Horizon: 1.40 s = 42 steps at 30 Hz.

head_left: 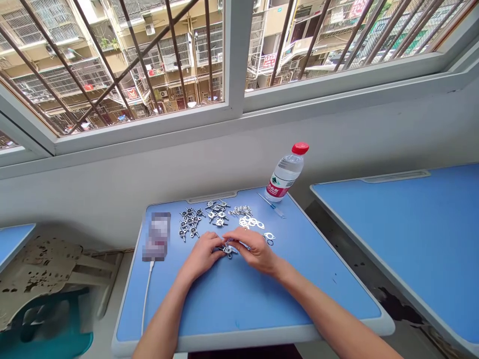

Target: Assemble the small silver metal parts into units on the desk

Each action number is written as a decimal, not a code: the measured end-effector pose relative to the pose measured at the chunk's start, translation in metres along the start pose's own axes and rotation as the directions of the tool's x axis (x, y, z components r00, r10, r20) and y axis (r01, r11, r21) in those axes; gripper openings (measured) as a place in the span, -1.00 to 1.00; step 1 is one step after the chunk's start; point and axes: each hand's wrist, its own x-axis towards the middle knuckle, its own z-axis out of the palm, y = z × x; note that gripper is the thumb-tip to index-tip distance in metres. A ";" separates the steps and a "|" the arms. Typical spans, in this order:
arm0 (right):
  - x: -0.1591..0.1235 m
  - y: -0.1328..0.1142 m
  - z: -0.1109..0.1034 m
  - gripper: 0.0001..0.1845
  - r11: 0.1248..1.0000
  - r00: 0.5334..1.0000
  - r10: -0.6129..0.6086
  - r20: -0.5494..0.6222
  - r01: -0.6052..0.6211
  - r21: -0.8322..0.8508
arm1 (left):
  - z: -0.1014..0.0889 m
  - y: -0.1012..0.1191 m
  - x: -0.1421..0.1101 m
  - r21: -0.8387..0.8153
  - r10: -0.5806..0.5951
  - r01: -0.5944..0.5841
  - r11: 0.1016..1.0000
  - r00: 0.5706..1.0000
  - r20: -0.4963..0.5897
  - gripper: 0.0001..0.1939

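Near the middle of the blue desk, my left hand (205,253) is closed on the side of a small metal fitting (229,251) with a flange and thin stub pipes. My right hand (255,249) bends over the same fitting from the right. Its thumb and fingertips are pinched together at the top of the fitting; whatever is between them is too small to make out. Just beyond my hands lie flat white oval gaskets (251,222), and a dark ring (270,242) rests beside a single gasket (269,236).
Behind my left hand are several dark-centred metal fittings (190,220), more silver fittings (217,213) and small screw-like parts (241,210). A screwdriver (272,205) lies before a water bottle (286,174). A blurred-out device (157,237) with a white cable (146,294) sits left.
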 end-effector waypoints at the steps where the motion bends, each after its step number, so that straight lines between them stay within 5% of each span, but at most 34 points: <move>1: 0.000 0.001 0.001 -0.75 1.000 1.000 -0.009 0.001 0.009 -0.008 | 0.000 0.000 0.000 0.002 0.003 -0.003 1.000 1.000 -0.002 -0.90; 29: 0.004 -0.006 -0.001 -0.72 0.993 0.991 -0.098 0.086 0.104 -0.064 | 0.009 0.004 -0.002 0.052 -0.008 0.012 0.999 0.998 -0.066 -0.94; 42: 0.000 -0.004 0.008 -0.83 0.984 0.998 -0.032 -0.056 0.022 -0.176 | 0.011 0.013 -0.002 0.046 0.043 -0.042 0.998 0.998 -0.036 -0.94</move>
